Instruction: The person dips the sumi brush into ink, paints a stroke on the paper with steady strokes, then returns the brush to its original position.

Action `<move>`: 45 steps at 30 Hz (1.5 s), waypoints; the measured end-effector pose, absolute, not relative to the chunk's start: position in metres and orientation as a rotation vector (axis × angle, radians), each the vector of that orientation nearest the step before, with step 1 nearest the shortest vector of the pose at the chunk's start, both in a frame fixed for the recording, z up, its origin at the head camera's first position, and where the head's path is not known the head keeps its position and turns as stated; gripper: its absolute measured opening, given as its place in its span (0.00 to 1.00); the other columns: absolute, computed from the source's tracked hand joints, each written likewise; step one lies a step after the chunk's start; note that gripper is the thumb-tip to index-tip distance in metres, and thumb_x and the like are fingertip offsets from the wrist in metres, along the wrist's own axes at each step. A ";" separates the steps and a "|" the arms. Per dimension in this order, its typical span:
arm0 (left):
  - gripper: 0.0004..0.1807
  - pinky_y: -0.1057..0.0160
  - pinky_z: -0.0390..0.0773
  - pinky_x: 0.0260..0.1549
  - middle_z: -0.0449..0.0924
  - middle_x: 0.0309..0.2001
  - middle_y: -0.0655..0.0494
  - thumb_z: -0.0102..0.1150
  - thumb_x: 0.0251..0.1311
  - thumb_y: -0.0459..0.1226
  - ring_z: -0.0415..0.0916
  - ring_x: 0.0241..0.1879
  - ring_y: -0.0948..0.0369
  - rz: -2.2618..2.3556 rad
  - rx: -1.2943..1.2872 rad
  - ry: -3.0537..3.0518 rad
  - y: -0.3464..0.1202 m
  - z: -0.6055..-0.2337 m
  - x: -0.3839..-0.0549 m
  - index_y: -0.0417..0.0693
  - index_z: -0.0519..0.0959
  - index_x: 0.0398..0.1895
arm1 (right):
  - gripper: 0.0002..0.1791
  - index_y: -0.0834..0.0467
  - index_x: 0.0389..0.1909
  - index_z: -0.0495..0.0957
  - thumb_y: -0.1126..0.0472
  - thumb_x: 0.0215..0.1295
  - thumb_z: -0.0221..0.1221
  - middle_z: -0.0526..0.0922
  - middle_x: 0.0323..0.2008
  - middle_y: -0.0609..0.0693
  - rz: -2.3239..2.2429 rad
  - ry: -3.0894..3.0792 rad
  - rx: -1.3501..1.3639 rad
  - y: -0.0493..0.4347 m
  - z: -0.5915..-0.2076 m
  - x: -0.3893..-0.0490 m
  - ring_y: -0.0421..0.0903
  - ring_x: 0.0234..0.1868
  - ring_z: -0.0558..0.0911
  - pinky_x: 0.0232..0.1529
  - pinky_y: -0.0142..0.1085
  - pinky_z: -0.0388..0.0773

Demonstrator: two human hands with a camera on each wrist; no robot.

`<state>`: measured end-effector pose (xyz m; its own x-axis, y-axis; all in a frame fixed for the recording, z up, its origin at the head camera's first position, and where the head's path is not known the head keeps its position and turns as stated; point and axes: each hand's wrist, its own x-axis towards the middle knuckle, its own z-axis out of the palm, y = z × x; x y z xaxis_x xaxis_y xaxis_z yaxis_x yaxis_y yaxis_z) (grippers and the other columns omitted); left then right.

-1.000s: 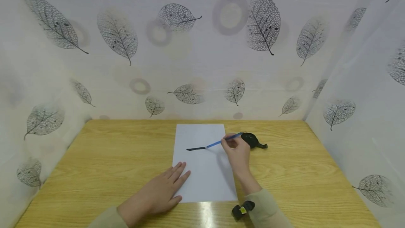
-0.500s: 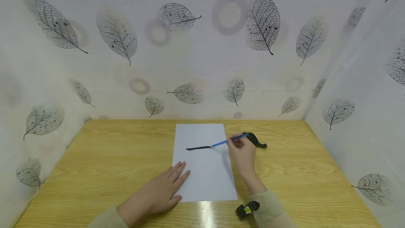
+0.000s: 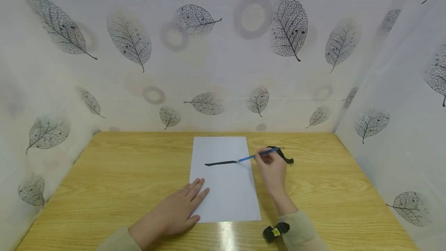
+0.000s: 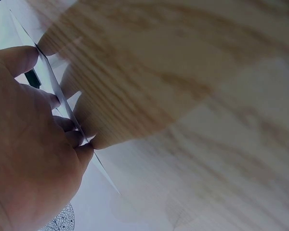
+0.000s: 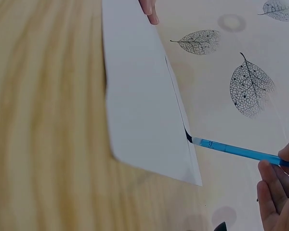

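A white sheet of paper (image 3: 223, 193) lies on the wooden table with a thick black line (image 3: 221, 163) across its upper half. My right hand (image 3: 273, 169) pinches a blue-handled paintbrush (image 5: 238, 151) between thumb and fingers. The brush's black tip touches the paper at the line's right end, and its handle slants up to the right. Spread flat, my left hand (image 3: 179, 210) presses on the sheet's lower left edge. Behind the right hand sits a small black dish with a curved spout-like end (image 3: 288, 160), mostly hidden by that hand.
The wooden table (image 3: 125, 165) extends to both sides of the paper. A curtain (image 3: 223, 69) printed with leaves encloses the back and sides. On the right wrist is a black strapped device (image 3: 276, 232).
My right hand has moved right with the paintbrush, and the black line has grown longer toward the right. The left hand and the paper have stayed in place.
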<state>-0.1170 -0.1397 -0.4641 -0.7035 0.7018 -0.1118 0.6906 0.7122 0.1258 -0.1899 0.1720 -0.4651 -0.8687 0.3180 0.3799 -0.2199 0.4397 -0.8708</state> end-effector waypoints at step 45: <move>0.39 0.47 0.67 0.79 0.54 0.85 0.41 0.53 0.76 0.52 0.56 0.84 0.45 0.098 1.133 2.778 -0.138 -0.466 -0.119 0.47 0.60 0.84 | 0.05 0.67 0.41 0.87 0.70 0.67 0.68 0.90 0.36 0.62 1.461 -2.219 -0.115 0.184 -0.463 -0.184 0.26 0.30 0.82 0.33 0.21 0.80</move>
